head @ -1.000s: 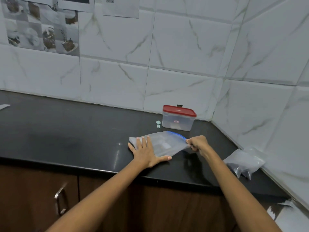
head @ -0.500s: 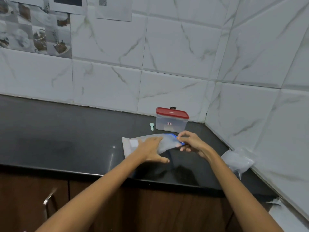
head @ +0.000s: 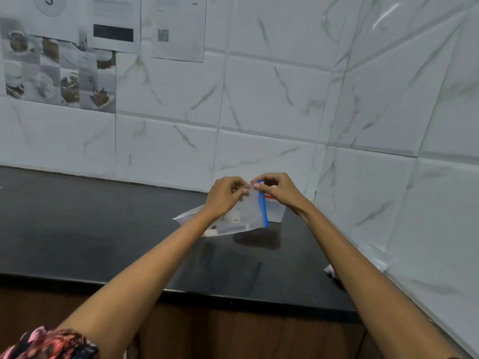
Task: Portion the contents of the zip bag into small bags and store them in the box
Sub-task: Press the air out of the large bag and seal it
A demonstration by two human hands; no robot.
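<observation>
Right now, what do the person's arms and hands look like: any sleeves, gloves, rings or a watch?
Both forearms are bare down to the wrists. The left hand and right hand wear no gloves, and no ring, watch or bracelet shows. The only clothing in view is a sleeve on the left upper arm at the bottom edge: dark fabric with a pink, red and white floral print. The right arm shows no sleeve.

Your left hand (head: 225, 196) and right hand (head: 278, 191) meet at the raised top of the zip bag (head: 248, 212), each with a pinching grip on it, left and right of each other. The bag's lower end rests on the table (head: 103, 229). The box (head: 276, 212) sits just behind the bag, near the wall corner. Small bags (head: 373, 257) lie at your right against the side wall. Papers (head: 178, 27) hang on the back wall, upper left.
</observation>
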